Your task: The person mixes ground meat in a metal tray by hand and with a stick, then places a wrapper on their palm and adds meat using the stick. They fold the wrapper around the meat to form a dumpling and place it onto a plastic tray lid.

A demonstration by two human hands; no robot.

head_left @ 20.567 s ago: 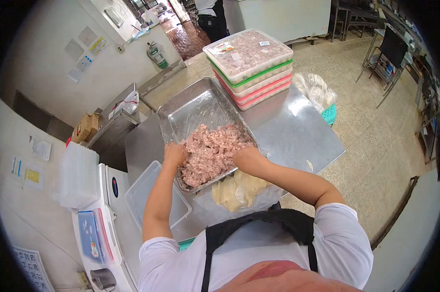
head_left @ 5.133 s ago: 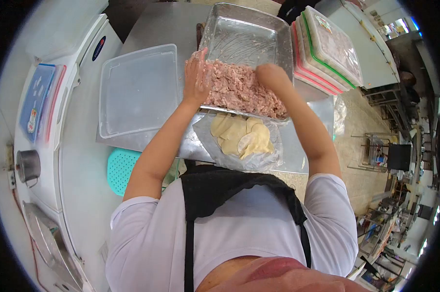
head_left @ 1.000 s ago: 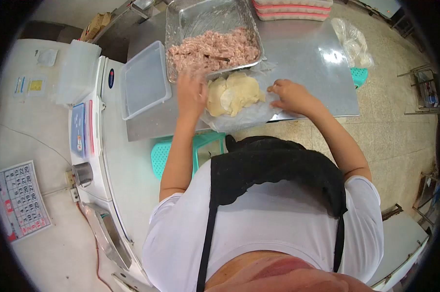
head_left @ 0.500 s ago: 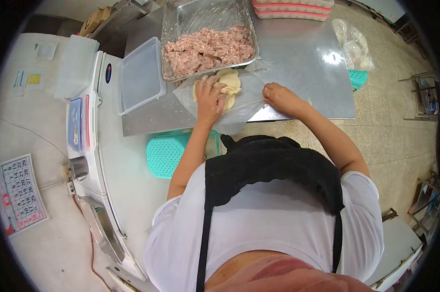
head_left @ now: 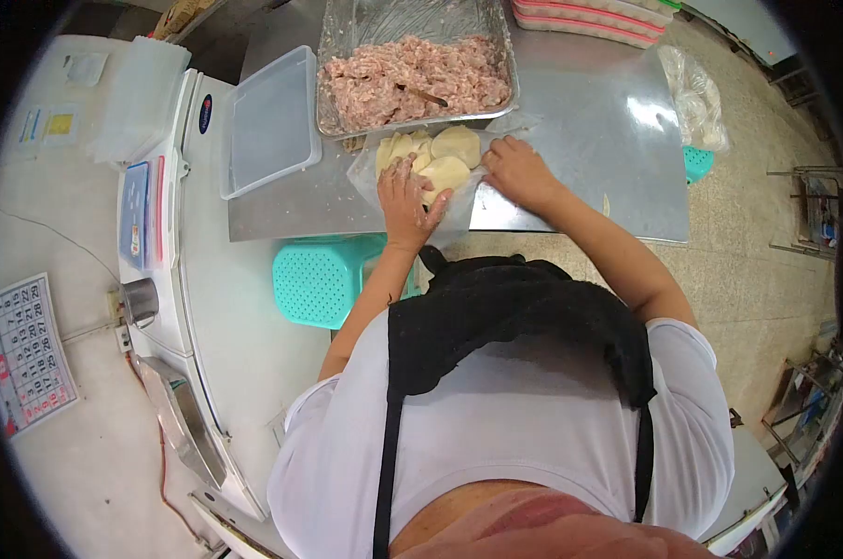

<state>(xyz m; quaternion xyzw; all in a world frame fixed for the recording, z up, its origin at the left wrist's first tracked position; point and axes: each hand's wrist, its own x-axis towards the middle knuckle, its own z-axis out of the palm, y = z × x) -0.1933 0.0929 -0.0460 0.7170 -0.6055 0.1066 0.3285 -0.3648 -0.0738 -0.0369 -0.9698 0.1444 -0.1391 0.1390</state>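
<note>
Several round, pale dough wrappers lie loosely overlapped on a clear plastic sheet near the table's front edge. My left hand rests on the wrappers from the left, fingers stretched out and thumb apart. At the right side of the sheet, my right hand has its fingers closed at the plastic's edge, close beside the wrappers. Just beyond them stands a metal tray of pink minced meat. A thin brown stick or handle pokes out of the meat.
A translucent plastic lid or shallow tray lies left of the meat on the steel table. Stacked pink-rimmed trays stand at the back right. A turquoise stool is below the front edge. A white refrigerator stands left.
The wrappers, bunched under my left hand before, now lie spread more widely. My right hand has moved left, nearer the wrappers, and the view has shifted slightly.
</note>
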